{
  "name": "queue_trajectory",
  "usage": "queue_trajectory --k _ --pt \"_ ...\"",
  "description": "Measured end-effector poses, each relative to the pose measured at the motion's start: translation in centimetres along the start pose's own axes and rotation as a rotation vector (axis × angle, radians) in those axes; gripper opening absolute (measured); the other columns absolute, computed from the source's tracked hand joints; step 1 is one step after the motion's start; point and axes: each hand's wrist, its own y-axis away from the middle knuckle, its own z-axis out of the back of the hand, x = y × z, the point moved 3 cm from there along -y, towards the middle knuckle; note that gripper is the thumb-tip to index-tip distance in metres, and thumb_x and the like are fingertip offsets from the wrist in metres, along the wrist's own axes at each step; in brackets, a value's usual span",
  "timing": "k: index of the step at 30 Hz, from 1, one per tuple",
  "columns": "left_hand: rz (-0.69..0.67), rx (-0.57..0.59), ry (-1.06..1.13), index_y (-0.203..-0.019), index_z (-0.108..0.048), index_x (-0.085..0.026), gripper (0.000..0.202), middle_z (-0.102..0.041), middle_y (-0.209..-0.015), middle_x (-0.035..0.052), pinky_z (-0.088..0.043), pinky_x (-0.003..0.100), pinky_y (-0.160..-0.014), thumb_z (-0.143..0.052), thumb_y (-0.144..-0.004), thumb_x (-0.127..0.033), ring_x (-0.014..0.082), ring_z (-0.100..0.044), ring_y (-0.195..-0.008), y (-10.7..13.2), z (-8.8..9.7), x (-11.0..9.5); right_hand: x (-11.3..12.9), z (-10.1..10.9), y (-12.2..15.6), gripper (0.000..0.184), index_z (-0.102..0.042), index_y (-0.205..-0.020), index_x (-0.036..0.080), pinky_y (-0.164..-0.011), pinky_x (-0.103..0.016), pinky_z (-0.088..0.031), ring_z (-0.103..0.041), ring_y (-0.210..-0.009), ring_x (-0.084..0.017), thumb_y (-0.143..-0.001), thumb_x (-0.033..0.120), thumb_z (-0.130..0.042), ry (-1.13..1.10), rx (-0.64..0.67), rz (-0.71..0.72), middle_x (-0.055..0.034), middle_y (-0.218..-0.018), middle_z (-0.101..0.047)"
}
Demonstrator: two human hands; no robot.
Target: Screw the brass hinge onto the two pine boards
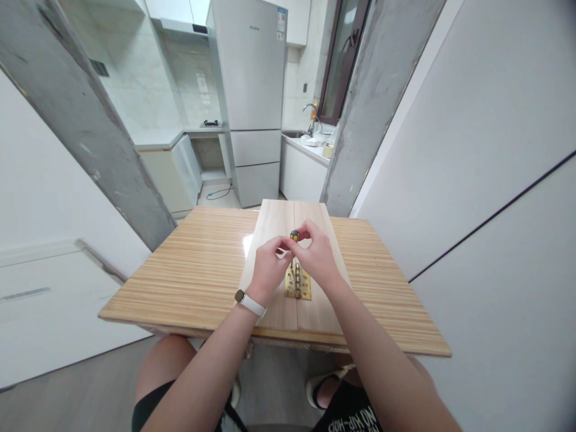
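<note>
A screwdriver (294, 235) with a yellow and black handle stands roughly upright over the boards, its handle end facing me. My right hand (314, 249) grips the handle from the right with thumb and fingers. From the left, my left hand (269, 264) pinches at the same tool, its fingertips close to the right thumb. Just below the hands lies a brass-coloured hinge (304, 285), opened flat across the seam of two pale wooden boards (274, 219) laid side by side. The screwdriver's tip and the hinge's far end are hard to make out behind my hands.
The boards rest on a wood-grain table (180, 270). Beyond it stand a grey refrigerator (252, 72), a sink counter (306, 162) and a cabinet with its door ajar (186, 162). White panels flank both sides. My legs are under the table's near edge.
</note>
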Motion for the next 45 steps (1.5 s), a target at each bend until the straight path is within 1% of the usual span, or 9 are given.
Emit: queue_trajectory --k 5,9,14,20,23,28,33,37,45 --pt "-0.032 0.013 -0.037 -0.098 -0.075 -0.02 0.009 -0.077 -0.094 0.0042 -0.052 0.03 -0.075 -0.069 -0.091 -0.022 0.0185 -0.069 -0.085 0.0 0.2 0.3 0.0 0.2 -0.1 0.021 -0.06 -0.088 0.023 -0.079 -0.035 -0.051 -0.064 -0.081 -0.02 -0.083 0.036 -0.076 -0.044 0.034 -0.013 -0.0002 -0.084 -0.067" --pt "-0.049 0.049 -0.079 -0.101 -0.074 -0.02 0.012 -0.076 -0.096 0.0057 -0.053 0.031 -0.075 -0.065 -0.094 -0.022 0.0198 -0.068 -0.088 0.0 0.3 0.3 -0.3 0.4 -0.3 0.027 -0.067 -0.107 0.023 -0.091 -0.04 -0.053 -0.069 -0.093 -0.022 -0.085 0.037 -0.074 -0.064 0.062 -0.016 -0.0038 -0.098 -0.074" --pt "-0.102 0.112 -0.08 -0.11 -0.073 -0.023 0.019 -0.075 -0.103 0.0068 -0.054 0.036 -0.086 -0.062 -0.095 -0.018 0.0229 -0.066 -0.099 -0.1 0.0 0.3 -0.4 0.7 -0.3 0.027 -0.071 -0.118 0.025 -0.099 -0.043 -0.053 -0.07 -0.109 -0.024 -0.091 0.03 -0.067 -0.11 0.172 0.008 -0.0065 -0.114 -0.076" --pt "-0.043 0.141 0.018 -0.112 -0.076 -0.024 0.02 -0.075 -0.111 0.0078 -0.054 0.036 -0.089 -0.062 -0.097 -0.023 0.0228 -0.067 -0.104 -0.2 0.0 1.1 -1.0 0.9 -0.2 0.033 -0.07 -0.128 0.027 -0.108 -0.047 -0.051 -0.068 -0.122 -0.025 -0.097 0.03 -0.059 -0.224 0.311 -0.026 -0.0073 -0.129 -0.074" --pt "-0.004 0.143 0.048 -0.115 -0.076 -0.025 0.023 -0.076 -0.113 0.008 -0.055 0.033 -0.086 -0.064 -0.096 -0.023 0.0219 -0.068 -0.103 -0.3 0.2 1.5 -1.3 0.7 -0.2 0.031 -0.071 -0.125 0.027 -0.108 -0.048 -0.052 -0.069 -0.121 -0.026 -0.097 0.03 -0.057 -0.253 0.303 -0.035 -0.0076 -0.128 -0.074" --pt "0.011 0.152 0.038 -0.104 -0.079 -0.023 0.016 -0.079 -0.107 0.0063 -0.055 0.033 -0.083 -0.066 -0.095 -0.026 0.0212 -0.071 -0.096 -0.3 0.5 1.5 -1.3 0.4 -0.2 0.026 -0.073 -0.116 0.026 -0.103 -0.045 -0.054 -0.072 -0.111 -0.025 -0.095 0.026 -0.058 -0.216 0.251 -0.018 -0.0059 -0.116 -0.078" --pt "0.041 0.124 0.05 -0.113 -0.077 -0.024 0.023 -0.079 -0.111 0.0069 -0.054 0.034 -0.082 -0.071 -0.093 -0.033 0.0227 -0.072 -0.101 -0.2 0.9 1.1 -1.4 0.5 -0.2 0.023 -0.073 -0.111 0.025 -0.097 -0.043 -0.055 -0.073 -0.104 -0.024 -0.09 0.025 -0.063 -0.182 0.172 -0.03 -0.0048 -0.108 -0.078" --pt "0.035 0.084 0.014 -0.104 -0.077 -0.023 0.021 -0.079 -0.1 0.0049 -0.053 0.032 -0.077 -0.078 -0.086 -0.034 0.0207 -0.072 -0.092 0.0 0.9 0.7 -1.2 0.4 -0.2 0.018 -0.072 -0.105 0.025 -0.093 -0.041 -0.055 -0.072 -0.097 -0.023 -0.087 0.025 -0.067 -0.142 0.139 -0.001 -0.0033 -0.1 -0.077" --pt "0.016 0.007 -0.033 -0.096 -0.074 -0.021 0.008 -0.076 -0.087 0.0022 -0.052 0.03 -0.073 -0.072 -0.089 -0.026 0.0166 -0.068 -0.08 0.3 0.3 -0.5 -0.2 0.3 0.0 0.009 -0.064 -0.087 0.024 -0.086 -0.037 -0.052 -0.067 -0.087 -0.021 -0.085 0.029 -0.072 -0.103 0.071 0.013 -0.0003 -0.086 -0.069"
